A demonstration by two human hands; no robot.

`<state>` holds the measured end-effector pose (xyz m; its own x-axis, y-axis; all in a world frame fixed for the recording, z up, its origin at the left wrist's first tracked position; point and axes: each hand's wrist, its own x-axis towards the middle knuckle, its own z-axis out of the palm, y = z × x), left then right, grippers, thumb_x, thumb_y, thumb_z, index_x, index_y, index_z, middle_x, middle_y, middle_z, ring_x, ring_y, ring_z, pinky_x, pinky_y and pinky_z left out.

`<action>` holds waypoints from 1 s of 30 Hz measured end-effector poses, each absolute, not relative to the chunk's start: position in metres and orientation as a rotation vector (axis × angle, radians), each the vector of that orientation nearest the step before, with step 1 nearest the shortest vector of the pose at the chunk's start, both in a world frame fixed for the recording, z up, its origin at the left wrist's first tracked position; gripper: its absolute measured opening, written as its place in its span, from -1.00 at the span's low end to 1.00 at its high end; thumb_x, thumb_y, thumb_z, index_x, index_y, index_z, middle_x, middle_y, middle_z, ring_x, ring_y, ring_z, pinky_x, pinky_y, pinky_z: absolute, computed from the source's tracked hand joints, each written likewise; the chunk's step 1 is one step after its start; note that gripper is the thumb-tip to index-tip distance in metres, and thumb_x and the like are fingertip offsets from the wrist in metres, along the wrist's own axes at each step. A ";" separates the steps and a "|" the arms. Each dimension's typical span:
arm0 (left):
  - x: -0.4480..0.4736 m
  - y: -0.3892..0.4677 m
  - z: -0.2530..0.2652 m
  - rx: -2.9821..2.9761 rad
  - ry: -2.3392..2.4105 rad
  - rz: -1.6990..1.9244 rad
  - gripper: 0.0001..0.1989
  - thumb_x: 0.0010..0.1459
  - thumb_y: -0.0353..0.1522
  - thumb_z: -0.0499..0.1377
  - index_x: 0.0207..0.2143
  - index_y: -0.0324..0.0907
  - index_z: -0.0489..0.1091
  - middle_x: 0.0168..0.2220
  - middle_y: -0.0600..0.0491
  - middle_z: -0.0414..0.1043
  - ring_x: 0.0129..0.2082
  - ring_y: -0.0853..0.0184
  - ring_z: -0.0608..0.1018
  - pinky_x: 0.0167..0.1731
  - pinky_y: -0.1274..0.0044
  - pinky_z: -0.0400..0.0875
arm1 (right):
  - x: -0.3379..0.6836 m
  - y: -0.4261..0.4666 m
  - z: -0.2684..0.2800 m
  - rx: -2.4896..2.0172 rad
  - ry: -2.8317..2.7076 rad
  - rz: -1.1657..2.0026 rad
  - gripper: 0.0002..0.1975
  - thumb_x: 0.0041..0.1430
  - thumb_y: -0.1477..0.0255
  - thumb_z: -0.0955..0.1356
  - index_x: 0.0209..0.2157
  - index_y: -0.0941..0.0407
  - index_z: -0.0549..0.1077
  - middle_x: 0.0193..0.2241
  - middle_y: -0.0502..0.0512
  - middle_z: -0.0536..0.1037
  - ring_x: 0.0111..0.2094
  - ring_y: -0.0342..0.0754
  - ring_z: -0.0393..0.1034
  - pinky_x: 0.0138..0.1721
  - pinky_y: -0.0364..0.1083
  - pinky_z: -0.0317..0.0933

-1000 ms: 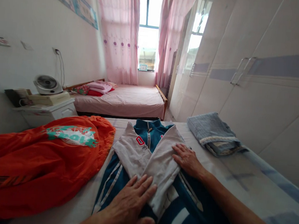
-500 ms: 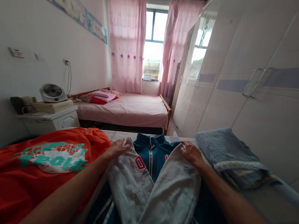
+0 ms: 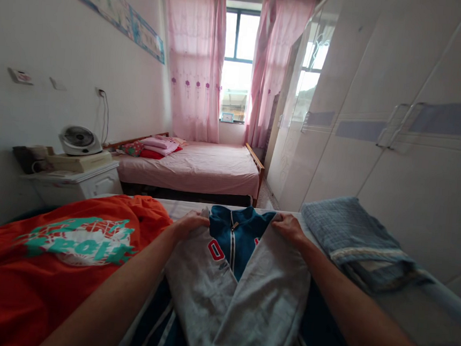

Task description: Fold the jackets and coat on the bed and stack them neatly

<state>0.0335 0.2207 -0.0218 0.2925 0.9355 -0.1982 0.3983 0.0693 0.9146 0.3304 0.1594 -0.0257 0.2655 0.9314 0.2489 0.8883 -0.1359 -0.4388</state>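
A zip-up jacket (image 3: 236, 313) with grey sleeves and a dark teal body lies in front of me, its collar pointing away. Both sleeves are laid inward across the front, and a red letter shows on the left side of the chest. My left hand (image 3: 193, 222) pinches the cloth at the left shoulder. At the right shoulder, my right hand (image 3: 288, 227) has its fingers closed on the fabric. The zip and its pull show between the two hands. The lower end of the jacket runs out of view.
An orange garment (image 3: 63, 282) with a teal and white print lies on the left. Folded blue-grey jeans (image 3: 354, 237) rest on the right. Beyond are a bed with a pink sheet (image 3: 210, 166), a fan (image 3: 80, 139) on a cabinet, and a white wardrobe (image 3: 422, 195).
Both hands have moved slightly inward toward the collar, drawing the shoulder cloth closer in. The view has shifted a little. The orange garment and the jeans lie as before.
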 end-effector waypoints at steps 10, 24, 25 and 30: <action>-0.046 0.079 0.018 1.992 0.973 0.859 -0.73 -0.03 -0.28 0.24 -0.26 -0.19 0.39 -0.36 0.09 0.46 -0.37 0.32 0.48 -0.36 0.55 0.39 | 0.317 -0.045 0.029 -1.630 -1.685 -0.193 -0.85 0.09 0.31 0.26 -0.36 0.07 0.40 -0.31 0.08 0.46 -0.23 0.00 0.35 -0.15 -0.05 0.22; -0.099 -0.030 -0.038 2.626 0.838 0.550 -0.76 0.08 -0.44 0.08 -0.23 -0.03 0.44 -0.12 0.01 0.44 -0.08 0.24 0.46 -0.06 0.44 0.36 | 0.322 -0.180 -0.072 -1.798 -1.778 -0.043 -0.81 0.03 0.48 0.26 -0.32 0.01 0.46 -0.14 0.07 0.48 0.03 0.04 0.28 0.06 0.04 0.18; -0.106 -0.030 -0.035 2.593 0.815 0.528 -0.73 0.08 -0.43 0.07 -0.18 0.00 0.44 -0.06 0.01 0.42 -0.03 0.22 0.44 -0.02 0.41 0.34 | 0.323 -0.182 -0.068 -1.802 -1.811 -0.007 -0.80 0.01 0.50 0.26 -0.34 0.00 0.46 -0.13 0.06 0.48 0.04 0.03 0.28 0.06 0.03 0.18; -0.116 -0.002 -0.014 2.372 0.893 0.600 -0.68 0.15 -0.34 0.02 -0.05 -0.08 0.40 0.09 -0.02 0.31 0.10 0.16 0.35 0.09 0.34 0.22 | 0.336 -0.165 -0.048 -1.924 -1.661 0.189 -0.77 0.09 0.35 0.24 -0.26 0.00 0.48 -0.13 0.06 0.51 -0.08 0.02 0.39 -0.05 -0.01 0.26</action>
